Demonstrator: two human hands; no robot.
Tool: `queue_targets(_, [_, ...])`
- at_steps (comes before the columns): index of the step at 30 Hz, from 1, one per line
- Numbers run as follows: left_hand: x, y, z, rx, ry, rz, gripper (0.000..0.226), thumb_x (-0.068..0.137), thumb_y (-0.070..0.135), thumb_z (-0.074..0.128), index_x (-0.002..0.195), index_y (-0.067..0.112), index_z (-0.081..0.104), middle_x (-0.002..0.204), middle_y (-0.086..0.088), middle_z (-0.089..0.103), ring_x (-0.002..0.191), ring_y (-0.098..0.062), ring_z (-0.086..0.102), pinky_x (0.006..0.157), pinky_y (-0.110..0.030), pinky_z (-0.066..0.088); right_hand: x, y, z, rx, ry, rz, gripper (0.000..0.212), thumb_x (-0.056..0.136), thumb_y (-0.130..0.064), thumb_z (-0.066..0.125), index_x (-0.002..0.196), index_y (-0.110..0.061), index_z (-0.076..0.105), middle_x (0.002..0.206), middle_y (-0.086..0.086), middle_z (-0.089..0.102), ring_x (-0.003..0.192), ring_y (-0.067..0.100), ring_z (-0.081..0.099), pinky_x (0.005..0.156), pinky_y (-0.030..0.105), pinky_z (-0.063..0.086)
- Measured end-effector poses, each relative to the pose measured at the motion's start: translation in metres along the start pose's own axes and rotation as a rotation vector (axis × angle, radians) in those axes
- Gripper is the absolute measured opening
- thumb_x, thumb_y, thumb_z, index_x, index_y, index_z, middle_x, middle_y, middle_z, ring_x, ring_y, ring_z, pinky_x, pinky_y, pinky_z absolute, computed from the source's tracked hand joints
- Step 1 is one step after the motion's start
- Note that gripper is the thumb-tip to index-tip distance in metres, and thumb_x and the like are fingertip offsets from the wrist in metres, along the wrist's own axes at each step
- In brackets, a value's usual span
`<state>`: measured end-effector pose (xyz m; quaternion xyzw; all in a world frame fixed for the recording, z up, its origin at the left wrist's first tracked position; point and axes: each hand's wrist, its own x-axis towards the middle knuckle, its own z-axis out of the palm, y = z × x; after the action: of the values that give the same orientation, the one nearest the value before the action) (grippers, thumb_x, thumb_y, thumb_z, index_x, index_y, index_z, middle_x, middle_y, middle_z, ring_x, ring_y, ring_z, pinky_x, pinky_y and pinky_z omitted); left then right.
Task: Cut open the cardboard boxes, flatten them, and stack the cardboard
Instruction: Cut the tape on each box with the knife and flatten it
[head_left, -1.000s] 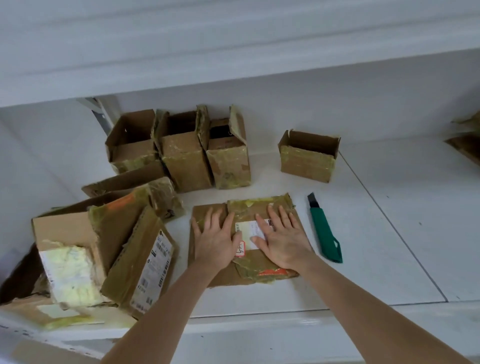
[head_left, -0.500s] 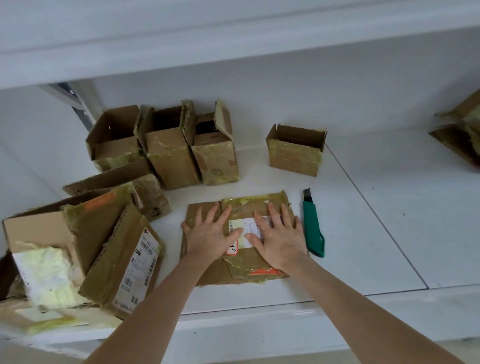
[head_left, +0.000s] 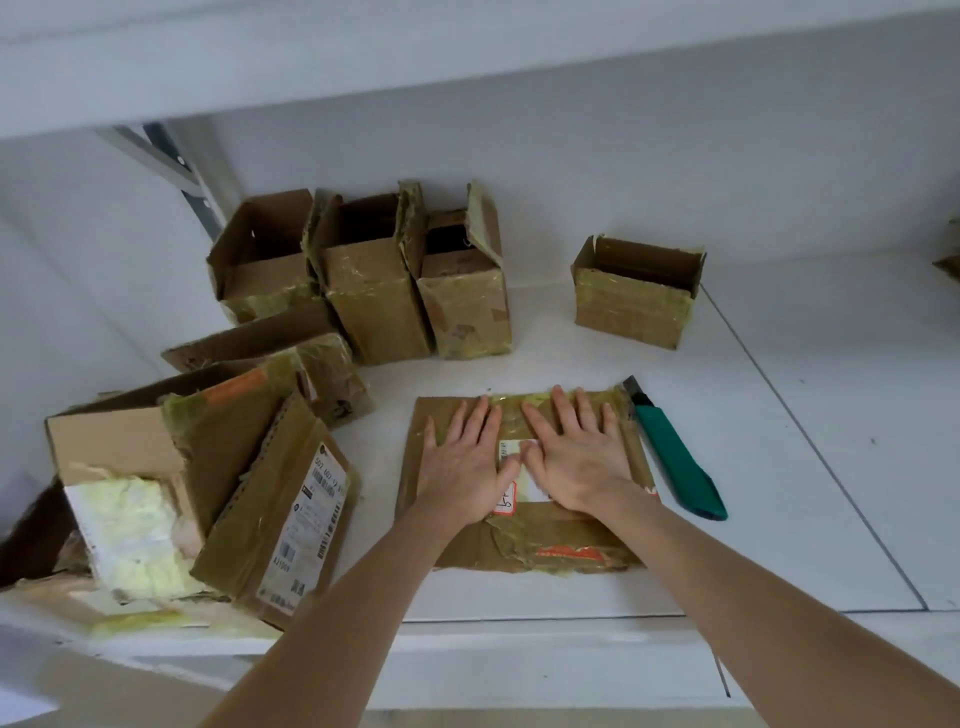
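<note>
My left hand (head_left: 464, 470) and right hand (head_left: 582, 462), grip released and fingers straight, pressed flat on the rectangular, tape-crinkled flattened cardboard (head_left: 550, 540) beside the smooth green knife (head_left: 678, 467).

Knife (head_left: 675, 460) just right of flat box (head_left: 550, 551); bare shelf (head_left: 810, 415) beyond. Box pile (head_left: 218, 467) crowds left. Box row (head_left: 374, 296) behind-left, lone box (head_left: 636, 306) behind-right; gap between passable.

Left hand (head_left: 464, 470) flat, palm down, fingers spread, right hand (head_left: 581, 457) likewise, thumbs nearly touching, forearms extended
</note>
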<state>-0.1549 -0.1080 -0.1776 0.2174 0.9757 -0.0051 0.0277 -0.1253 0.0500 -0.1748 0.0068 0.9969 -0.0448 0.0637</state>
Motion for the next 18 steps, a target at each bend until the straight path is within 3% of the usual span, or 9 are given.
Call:
queue_targets(10, [-0.013, 0.004, -0.002, 0.003, 0.013, -0.013, 0.078, 0.086, 0.066, 0.0, 0.152, 0.024, -0.006, 0.161, 0.002, -0.011, 0.147, -0.016, -0.011, 0.116, -0.054, -0.007, -0.006, -0.004, -0.003, 0.005, 0.048, 0.028, 0.059, 0.096, -0.054, 0.008, 0.153, -0.037, -0.002, 0.162, 0.005, -0.01, 0.148, 0.028, -0.011, 0.117, 0.052, -0.008])
queue_targets(15, [-0.057, 0.011, 0.007, -0.03, 0.004, -0.046, 0.089, 0.073, 0.081, 0.0, 0.151, 0.038, -0.004, 0.16, 0.0, -0.014, 0.147, -0.014, -0.014, 0.114, -0.057, -0.008, -0.017, -0.006, -0.01, 0.047, 0.138, 0.035, 0.058, 0.098, -0.05, 0.015, 0.153, -0.032, 0.015, 0.162, 0.006, 0.007, 0.148, 0.029, 0.002, 0.118, 0.055, 0.001])
queue_targets(18, [-0.065, 0.015, 0.002, 0.007, 0.006, -0.077, 0.087, 0.073, 0.08, -0.002, 0.15, 0.039, -0.004, 0.161, 0.0, -0.013, 0.147, -0.014, -0.011, 0.112, -0.063, -0.004, -0.038, -0.007, -0.007, 0.052, 0.075, 0.021, 0.059, 0.099, -0.051, 0.009, 0.154, -0.031, 0.001, 0.162, 0.006, -0.005, 0.148, 0.028, -0.01, 0.118, 0.055, -0.005])
